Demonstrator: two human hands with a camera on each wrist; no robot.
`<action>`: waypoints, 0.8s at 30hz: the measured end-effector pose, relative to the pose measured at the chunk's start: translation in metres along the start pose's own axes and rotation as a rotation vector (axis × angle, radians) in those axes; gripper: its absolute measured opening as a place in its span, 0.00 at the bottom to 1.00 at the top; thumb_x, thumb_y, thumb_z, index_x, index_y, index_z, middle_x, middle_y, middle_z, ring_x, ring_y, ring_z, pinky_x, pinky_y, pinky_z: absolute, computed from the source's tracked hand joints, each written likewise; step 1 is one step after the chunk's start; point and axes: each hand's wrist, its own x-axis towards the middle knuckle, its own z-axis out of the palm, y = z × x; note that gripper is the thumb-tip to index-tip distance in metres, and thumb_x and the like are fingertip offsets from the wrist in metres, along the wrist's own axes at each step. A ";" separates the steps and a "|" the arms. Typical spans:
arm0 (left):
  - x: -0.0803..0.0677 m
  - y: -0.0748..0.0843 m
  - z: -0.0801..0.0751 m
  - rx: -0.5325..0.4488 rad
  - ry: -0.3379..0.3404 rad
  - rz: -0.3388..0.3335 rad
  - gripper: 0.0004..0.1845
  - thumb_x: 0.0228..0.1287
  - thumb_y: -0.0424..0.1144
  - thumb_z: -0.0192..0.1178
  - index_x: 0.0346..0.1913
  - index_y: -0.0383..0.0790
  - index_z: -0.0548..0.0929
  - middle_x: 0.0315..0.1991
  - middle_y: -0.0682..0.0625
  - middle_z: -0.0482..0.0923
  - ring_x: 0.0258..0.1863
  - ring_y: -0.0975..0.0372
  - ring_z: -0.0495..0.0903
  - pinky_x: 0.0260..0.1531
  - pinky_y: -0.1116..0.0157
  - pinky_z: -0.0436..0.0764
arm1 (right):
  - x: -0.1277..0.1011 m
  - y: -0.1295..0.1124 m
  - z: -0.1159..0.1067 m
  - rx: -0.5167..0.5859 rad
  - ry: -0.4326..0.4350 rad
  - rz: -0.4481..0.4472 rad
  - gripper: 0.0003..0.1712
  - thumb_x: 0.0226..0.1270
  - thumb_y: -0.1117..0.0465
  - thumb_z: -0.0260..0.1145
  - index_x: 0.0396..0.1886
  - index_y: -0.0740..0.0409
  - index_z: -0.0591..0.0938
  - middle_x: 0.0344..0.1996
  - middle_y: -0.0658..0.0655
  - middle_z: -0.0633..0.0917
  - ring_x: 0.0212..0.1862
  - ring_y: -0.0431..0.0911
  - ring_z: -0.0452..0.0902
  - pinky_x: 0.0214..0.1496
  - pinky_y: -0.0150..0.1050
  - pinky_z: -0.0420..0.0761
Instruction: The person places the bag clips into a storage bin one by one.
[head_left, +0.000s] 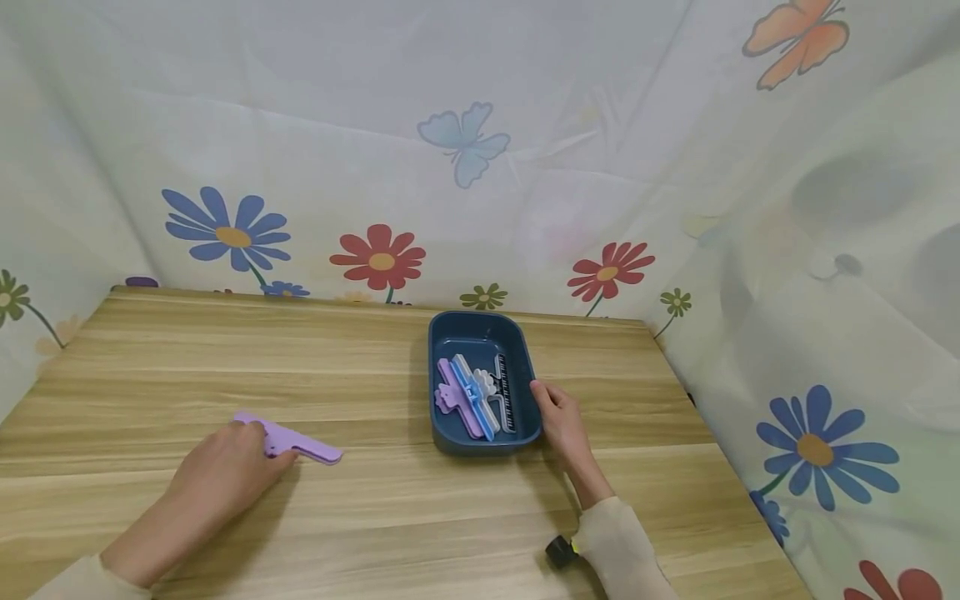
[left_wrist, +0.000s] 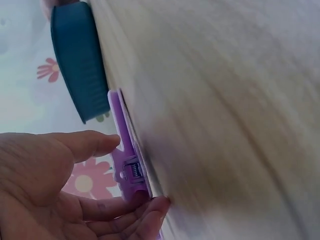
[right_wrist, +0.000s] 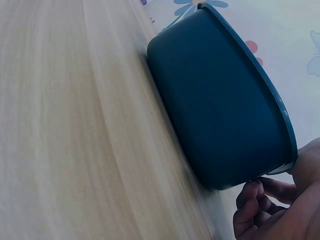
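On the left side of the table, my left hand (head_left: 223, 468) grips a long purple bag clip (head_left: 313, 447) between thumb and fingers. The clip's metal spring shows in the left wrist view, where its purple body (left_wrist: 121, 122) lies close along the tabletop. My right hand (head_left: 561, 421) holds the right side of a dark blue plastic bin (head_left: 483, 448), thumb at the rim and fingers curled against the outer wall. Inside the bin lie another purple clip (head_left: 465, 410), a blue-and-white clip (head_left: 486, 414) and a clear clip with a black toothed strip (head_left: 507, 400).
The wood-grain table (head_left: 360, 533) reaches back to a white curtain (head_left: 315, 150) printed with flowers and butterflies, which also hangs along both sides. A small black object (head_left: 559, 552) sits by my right sleeve (head_left: 622, 542).
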 end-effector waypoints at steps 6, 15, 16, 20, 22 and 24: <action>-0.001 -0.003 -0.009 -0.043 0.050 0.011 0.18 0.62 0.42 0.69 0.22 0.41 0.72 0.23 0.47 0.70 0.23 0.54 0.69 0.22 0.57 0.67 | 0.000 0.001 0.000 0.005 -0.006 -0.001 0.26 0.82 0.49 0.58 0.60 0.67 0.84 0.58 0.66 0.84 0.63 0.58 0.77 0.69 0.57 0.71; -0.002 -0.008 -0.021 -0.107 0.172 0.043 0.25 0.61 0.38 0.70 0.49 0.17 0.79 0.36 0.29 0.79 0.32 0.45 0.77 0.31 0.45 0.79 | 0.000 0.001 0.001 0.017 -0.008 0.008 0.26 0.82 0.50 0.58 0.60 0.67 0.84 0.58 0.66 0.84 0.64 0.58 0.76 0.70 0.57 0.70; -0.002 -0.008 -0.023 -0.116 0.178 0.039 0.27 0.61 0.39 0.70 0.53 0.16 0.78 0.39 0.26 0.79 0.35 0.43 0.78 0.34 0.42 0.80 | 0.000 0.001 0.001 0.018 -0.010 0.009 0.26 0.82 0.50 0.58 0.60 0.67 0.84 0.58 0.66 0.84 0.64 0.58 0.76 0.70 0.57 0.70; -0.002 -0.011 -0.029 -0.159 0.204 0.045 0.29 0.62 0.39 0.70 0.58 0.18 0.78 0.43 0.29 0.79 0.38 0.45 0.77 0.34 0.46 0.80 | -0.001 0.000 0.000 0.021 -0.017 0.012 0.26 0.82 0.50 0.58 0.61 0.67 0.83 0.59 0.66 0.84 0.65 0.58 0.75 0.71 0.57 0.70; -0.002 -0.013 -0.031 -0.173 0.231 0.054 0.28 0.62 0.39 0.71 0.58 0.19 0.79 0.42 0.31 0.79 0.38 0.46 0.77 0.34 0.49 0.80 | -0.001 0.000 0.000 0.019 -0.018 0.009 0.25 0.83 0.50 0.57 0.61 0.67 0.84 0.59 0.66 0.84 0.65 0.58 0.76 0.70 0.57 0.70; -0.002 -0.014 -0.034 -0.180 0.260 0.058 0.28 0.62 0.40 0.71 0.57 0.20 0.80 0.41 0.34 0.80 0.38 0.48 0.77 0.32 0.54 0.78 | -0.001 0.000 0.000 0.019 -0.018 0.009 0.25 0.83 0.50 0.57 0.60 0.67 0.84 0.58 0.66 0.84 0.64 0.58 0.76 0.70 0.56 0.70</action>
